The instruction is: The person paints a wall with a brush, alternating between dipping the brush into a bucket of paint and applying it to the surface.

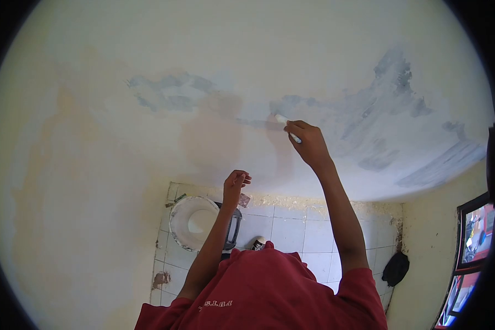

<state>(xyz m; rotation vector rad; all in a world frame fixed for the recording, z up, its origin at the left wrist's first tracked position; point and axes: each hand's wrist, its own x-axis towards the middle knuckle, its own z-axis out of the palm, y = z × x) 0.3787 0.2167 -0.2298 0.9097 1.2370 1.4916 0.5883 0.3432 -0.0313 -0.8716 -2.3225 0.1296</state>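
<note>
Red shirt [269,286] with white lettering fills the foreground as a person reaches with both bare arms toward a pale wall [335,55] marked by grey and yellowish patches. The right hand [309,144], its fingers closed in a pinch, grips a slim white tool [295,138] whose tip meets the wall at the edge of a grey smear [294,100]. The left hand [236,181] hangs lower, its fingers loosely curled and partly open, with nothing visible in its hold. Below the left forearm, a white bucket [175,223] with a stained rim stands on the tiled floor [289,228], just beside a dark object [235,228] partly hidden by the arm. A small container [259,242] sits near the shirt, and a brownish scrap [244,201] lies close to the wall. At right, a black bundle [396,268] rests by the side wall [432,231], near a dark-framed window [476,234].
</note>
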